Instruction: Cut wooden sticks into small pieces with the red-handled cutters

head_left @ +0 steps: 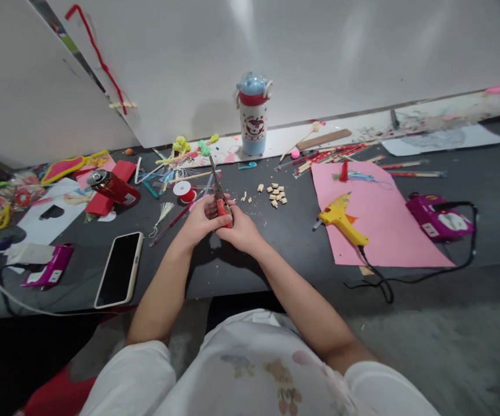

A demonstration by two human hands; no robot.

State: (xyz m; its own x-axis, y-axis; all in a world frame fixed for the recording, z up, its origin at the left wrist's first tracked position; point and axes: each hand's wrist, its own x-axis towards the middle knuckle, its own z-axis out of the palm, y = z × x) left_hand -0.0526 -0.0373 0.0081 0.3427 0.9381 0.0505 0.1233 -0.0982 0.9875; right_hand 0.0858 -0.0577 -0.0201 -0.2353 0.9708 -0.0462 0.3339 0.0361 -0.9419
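Note:
Over the front half of the dark table my left hand (203, 221) and my right hand (242, 230) meet. Between them is a pair of red-handled scissors (217, 188), its dark narrow blades pointing up and away from me. Both hands are closed around the handles, with the thumbs on top; some fingers are hidden underneath. Just right of the blades lie several short pale wooden pieces (277, 194) in a loose cluster. A spool of red thread (185, 192) lies left of the blades, near a dark red stick (171, 223).
A phone (119, 270), a drink can (114, 187) and a power strip (49, 267) lie left. Behind stands a bottle (253, 115). On the right, a yellow glue gun (343, 219) rests on pink paper (388, 231), its cord trailing over the table edge, beside a purple power strip (436, 217).

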